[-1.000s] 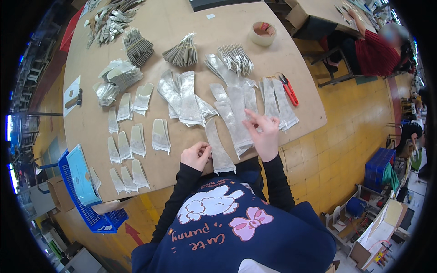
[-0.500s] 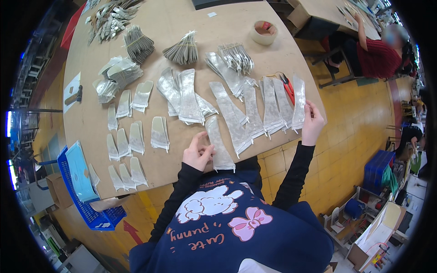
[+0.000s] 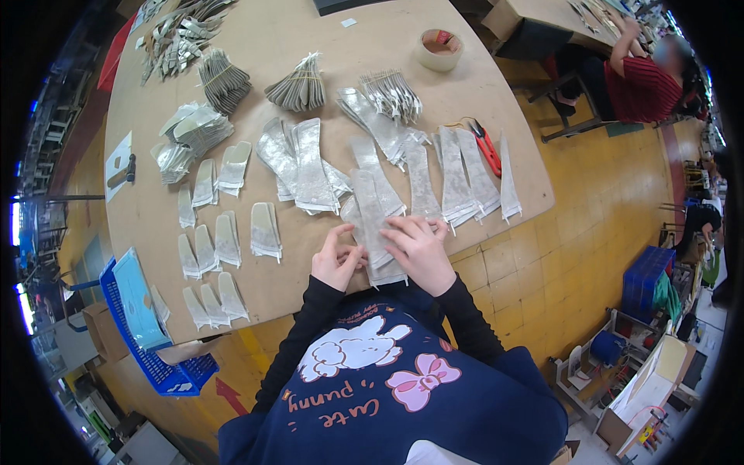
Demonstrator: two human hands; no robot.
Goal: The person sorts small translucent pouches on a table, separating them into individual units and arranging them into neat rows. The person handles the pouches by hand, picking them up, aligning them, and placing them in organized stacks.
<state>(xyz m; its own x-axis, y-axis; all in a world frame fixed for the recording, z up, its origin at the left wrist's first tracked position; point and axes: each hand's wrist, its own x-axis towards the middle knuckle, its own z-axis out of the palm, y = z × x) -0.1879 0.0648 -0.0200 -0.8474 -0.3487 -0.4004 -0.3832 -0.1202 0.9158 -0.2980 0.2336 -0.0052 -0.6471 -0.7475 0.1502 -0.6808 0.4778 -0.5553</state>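
Observation:
A long, flared grey fabric-like piece (image 3: pixel 367 194) lies over a similar piece at the table's near edge. My right hand (image 3: pixel 422 252) is closed on its right side, fingertips across its face and thumb hidden. At the left edges of the two pieces, my left hand (image 3: pixel 337 262) has bent fingers, thumb and forefinger apart, the tips touching or very near the edge. More long grey pieces (image 3: pixel 459 182) lie in a row to the right, including a single narrow one (image 3: pixel 508 186). An overlapping pile of long pieces (image 3: pixel 310 167) lies beyond my left hand.
Small tapered pieces (image 3: pixel 227 236) lie in short rows at left. Banded bundles (image 3: pixel 223 81), clear tape (image 3: pixel 439 50), red-handled cutters (image 3: pixel 487 151) and a hammer (image 3: pixel 130 169) are farther back. A blue basket (image 3: pixel 167 376) hangs beside the left edge. Another person (image 3: pixel 639 85) sits at the far right.
My right hand has come left from the far end of the row with a long piece, now over the one beside my left hand. My left hand has barely moved.

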